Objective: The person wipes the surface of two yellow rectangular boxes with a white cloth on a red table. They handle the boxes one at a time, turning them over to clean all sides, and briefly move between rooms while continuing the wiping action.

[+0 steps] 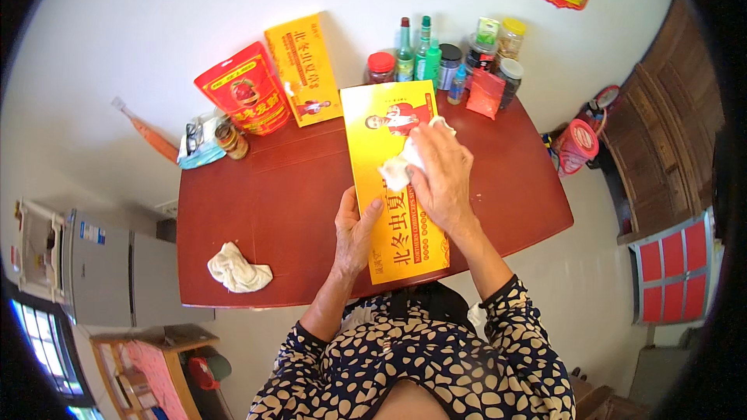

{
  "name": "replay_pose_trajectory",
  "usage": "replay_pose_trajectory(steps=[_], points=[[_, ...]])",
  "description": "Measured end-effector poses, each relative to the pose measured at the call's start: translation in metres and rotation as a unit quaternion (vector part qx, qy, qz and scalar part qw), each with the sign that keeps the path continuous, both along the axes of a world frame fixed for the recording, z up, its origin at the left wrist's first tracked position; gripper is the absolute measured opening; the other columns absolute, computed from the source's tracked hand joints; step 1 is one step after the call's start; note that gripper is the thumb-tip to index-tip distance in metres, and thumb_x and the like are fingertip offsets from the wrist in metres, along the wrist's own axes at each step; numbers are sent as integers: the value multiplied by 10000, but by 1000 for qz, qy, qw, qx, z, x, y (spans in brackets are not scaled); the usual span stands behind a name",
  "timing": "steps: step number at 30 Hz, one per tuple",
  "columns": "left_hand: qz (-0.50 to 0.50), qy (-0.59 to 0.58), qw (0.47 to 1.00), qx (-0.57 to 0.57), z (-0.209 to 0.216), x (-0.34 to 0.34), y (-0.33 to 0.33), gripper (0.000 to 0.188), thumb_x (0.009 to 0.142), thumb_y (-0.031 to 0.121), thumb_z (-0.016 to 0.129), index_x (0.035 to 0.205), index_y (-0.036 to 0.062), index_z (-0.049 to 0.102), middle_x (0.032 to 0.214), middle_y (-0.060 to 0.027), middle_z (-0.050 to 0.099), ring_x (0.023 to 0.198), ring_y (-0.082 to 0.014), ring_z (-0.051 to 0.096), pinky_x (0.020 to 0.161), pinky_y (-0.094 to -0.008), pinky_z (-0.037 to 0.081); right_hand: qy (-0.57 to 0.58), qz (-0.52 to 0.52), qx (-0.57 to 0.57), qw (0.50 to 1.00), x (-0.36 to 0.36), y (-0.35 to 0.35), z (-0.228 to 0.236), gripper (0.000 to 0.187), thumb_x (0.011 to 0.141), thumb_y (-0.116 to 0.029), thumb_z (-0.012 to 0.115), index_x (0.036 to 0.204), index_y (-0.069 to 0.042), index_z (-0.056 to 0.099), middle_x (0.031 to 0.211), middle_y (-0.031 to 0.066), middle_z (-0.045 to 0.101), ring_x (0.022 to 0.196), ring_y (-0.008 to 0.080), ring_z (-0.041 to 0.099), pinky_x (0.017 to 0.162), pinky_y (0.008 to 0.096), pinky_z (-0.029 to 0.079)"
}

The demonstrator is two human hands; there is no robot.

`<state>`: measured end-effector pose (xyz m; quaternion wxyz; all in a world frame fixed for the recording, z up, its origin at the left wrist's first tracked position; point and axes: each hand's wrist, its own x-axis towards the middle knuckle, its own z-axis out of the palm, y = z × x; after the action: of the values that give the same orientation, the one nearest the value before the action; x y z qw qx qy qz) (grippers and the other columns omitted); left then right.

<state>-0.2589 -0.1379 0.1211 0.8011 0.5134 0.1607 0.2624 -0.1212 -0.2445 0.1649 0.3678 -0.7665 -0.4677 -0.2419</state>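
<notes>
Right hand (445,179): one cloth (396,174) (of two).

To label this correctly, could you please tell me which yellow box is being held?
The front yellow box, held by the left hand; the other yellow box stands untouched beside the red pouch.

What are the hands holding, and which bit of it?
The left hand grips the yellow box by the lower part of its left edge. The right hand holds a white cloth around its middle, ends sticking out.
</notes>
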Motion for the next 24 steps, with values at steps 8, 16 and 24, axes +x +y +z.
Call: replay_pose_trajectory(steps=[8,16,24], points=[[-80,-10,996,27,4,-3,-3,389,961,133,597,1280,-14,429,1166,-102,596,1013,-125,585,870,-263,500,-34,26,-41,998,-26,-23,7,527,821,-209,702,1315,-122,541,1364,84,537,1341,242,420,1065,440,259],[-140,3,989,38,11,-7,-13,374,958,87,578,1277,-26,416,1177,-112,571,1044,-132,567,912,-277,485,-43,-95,49,993,10,-21,30,555,830,-175,680,1344,-54,506,1353,117,537,1339,289,417,1053,461,269],[-144,-25,988,43,-6,-13,-2,402,955,25,562,1324,-1,404,1230,-72,547,1129,-130,527,958,-287,459,-61,107,-46,991,-31,-6,23,533,772,-189,737,1271,-91,578,1320,78,557,1285,264,463,1019,436,345]])
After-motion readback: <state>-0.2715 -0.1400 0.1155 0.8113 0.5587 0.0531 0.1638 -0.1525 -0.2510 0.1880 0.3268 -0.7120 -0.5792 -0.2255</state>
